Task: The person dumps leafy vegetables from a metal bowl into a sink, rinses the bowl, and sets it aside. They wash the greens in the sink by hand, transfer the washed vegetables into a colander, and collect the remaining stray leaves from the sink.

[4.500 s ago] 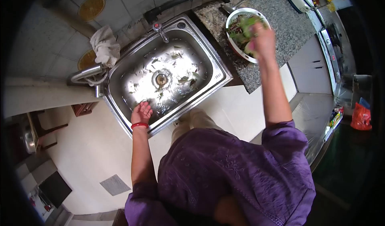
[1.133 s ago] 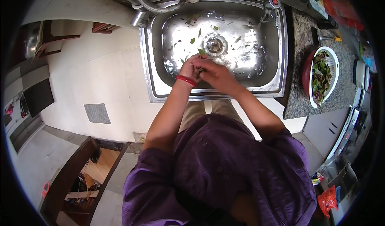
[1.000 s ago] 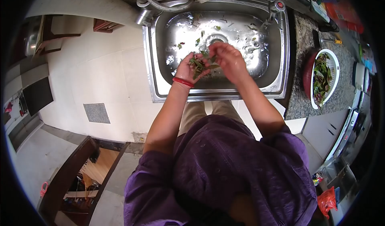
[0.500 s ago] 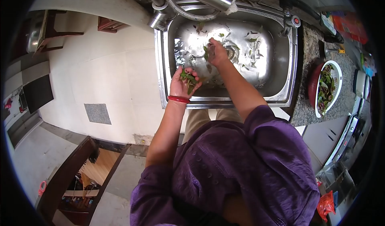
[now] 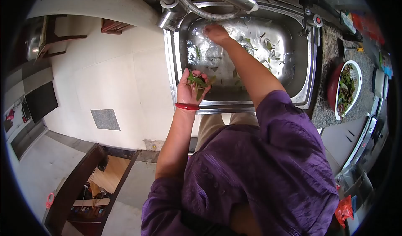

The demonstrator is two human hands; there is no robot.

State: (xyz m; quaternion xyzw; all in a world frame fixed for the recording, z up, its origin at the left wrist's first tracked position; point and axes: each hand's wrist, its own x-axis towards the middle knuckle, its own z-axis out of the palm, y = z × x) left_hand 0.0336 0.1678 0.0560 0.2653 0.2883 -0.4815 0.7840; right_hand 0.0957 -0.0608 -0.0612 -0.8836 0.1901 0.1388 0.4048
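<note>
My left hand (image 5: pixel 193 87) is curled palm-up around a small bunch of leafy greens (image 5: pixel 198 83) at the sink's near left edge. A red bangle (image 5: pixel 187 106) circles that wrist. My right hand (image 5: pixel 217 34) reaches into the water at the far left of the metal sink (image 5: pixel 168 60); its fingers are partly hidden and blurred, so what they hold cannot be made out. Loose leaves (image 5: pixel 269 46) float in the water, mostly right of my right forearm, with a few more near the left side.
On the stone counter to the right stands a red and white colander (image 5: pixel 335 87) with more greens in it. A metal faucet (image 5: pixel 169 18) and hose (image 5: pixel 209 15) hang over the sink's back left. A valve (image 5: pixel 314 21) sits at its back right corner.
My right hand has moved away from me and to the left, from the middle of the sink toward its far left. My left hand stays about where it was with the greens.
</note>
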